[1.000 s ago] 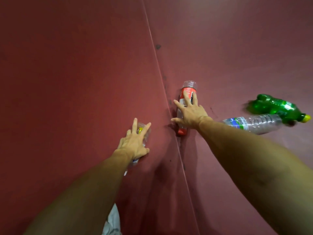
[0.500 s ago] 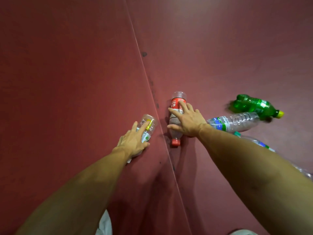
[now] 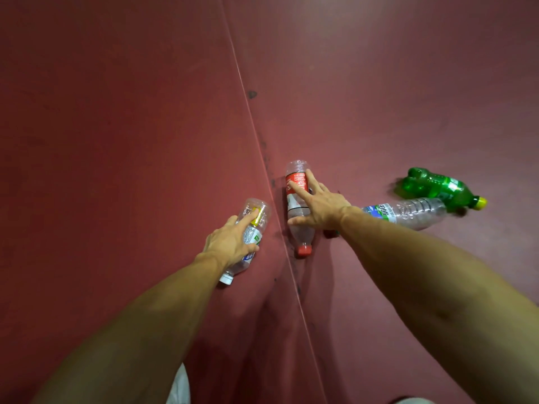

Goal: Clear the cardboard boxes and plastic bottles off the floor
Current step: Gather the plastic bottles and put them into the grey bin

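Head view: both bare arms reach down and forward to the dark red floor (image 3: 116,141). The left hand (image 3: 230,243) lies along a clear white-capped bottle (image 3: 253,211) left of the floor seam (image 3: 248,106), thumb hooked round its side, gripping it. The right hand (image 3: 322,209) rests on a red-labelled bottle (image 3: 302,237) just right of the seam, fingers straight and spread, not closed. A clear water bottle (image 3: 414,212) and a green soda bottle (image 3: 437,185) lie touching behind the right wrist.
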Action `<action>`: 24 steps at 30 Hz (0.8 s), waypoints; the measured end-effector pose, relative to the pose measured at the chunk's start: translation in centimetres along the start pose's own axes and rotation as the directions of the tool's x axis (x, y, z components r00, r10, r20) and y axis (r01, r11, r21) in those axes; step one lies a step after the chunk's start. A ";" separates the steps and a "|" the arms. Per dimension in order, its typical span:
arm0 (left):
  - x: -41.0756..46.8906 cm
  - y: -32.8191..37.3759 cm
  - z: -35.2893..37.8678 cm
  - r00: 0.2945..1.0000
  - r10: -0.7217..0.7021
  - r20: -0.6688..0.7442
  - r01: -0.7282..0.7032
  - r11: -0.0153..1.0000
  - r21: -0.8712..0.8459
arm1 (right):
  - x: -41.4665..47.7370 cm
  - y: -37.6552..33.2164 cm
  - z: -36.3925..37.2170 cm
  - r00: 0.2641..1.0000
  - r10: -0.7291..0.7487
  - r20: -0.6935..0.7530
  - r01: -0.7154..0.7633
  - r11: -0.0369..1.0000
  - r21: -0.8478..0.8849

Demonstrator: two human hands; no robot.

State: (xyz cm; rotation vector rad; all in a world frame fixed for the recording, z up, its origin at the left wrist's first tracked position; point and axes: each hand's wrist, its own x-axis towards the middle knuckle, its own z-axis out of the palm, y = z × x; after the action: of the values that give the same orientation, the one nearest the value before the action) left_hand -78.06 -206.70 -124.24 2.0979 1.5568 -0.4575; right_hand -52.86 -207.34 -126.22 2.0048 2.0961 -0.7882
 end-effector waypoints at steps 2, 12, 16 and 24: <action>0.1 -0.1 0.0 1.000 -0.002 -0.002 0.002 1.000 0.000 | 0.0 -0.3 0.0 1.000 -0.029 0.008 0.029 1.000 0.011; 0.3 -0.4 0.0 1.000 0.004 -0.010 -0.004 0.999 -0.040 | 0.6 -1.1 1.3 0.998 -0.012 -0.061 0.017 0.996 0.083; 0.4 -0.5 0.0 1.000 0.008 -0.009 -0.009 0.999 -0.048 | 1.3 -1.3 1.5 0.998 -0.005 -0.057 0.011 0.994 0.109; 0.8 -0.7 0.0 1.000 0.020 0.011 -0.020 0.998 -0.059 | 2.1 -2.1 1.5 0.997 0.027 -0.066 -0.011 0.973 0.231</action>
State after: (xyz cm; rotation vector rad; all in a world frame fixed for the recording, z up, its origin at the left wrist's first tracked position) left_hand -78.54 -205.94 -124.78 2.0608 1.5232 -0.4103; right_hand -55.45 -206.14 -127.90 2.1925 2.1043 -1.0154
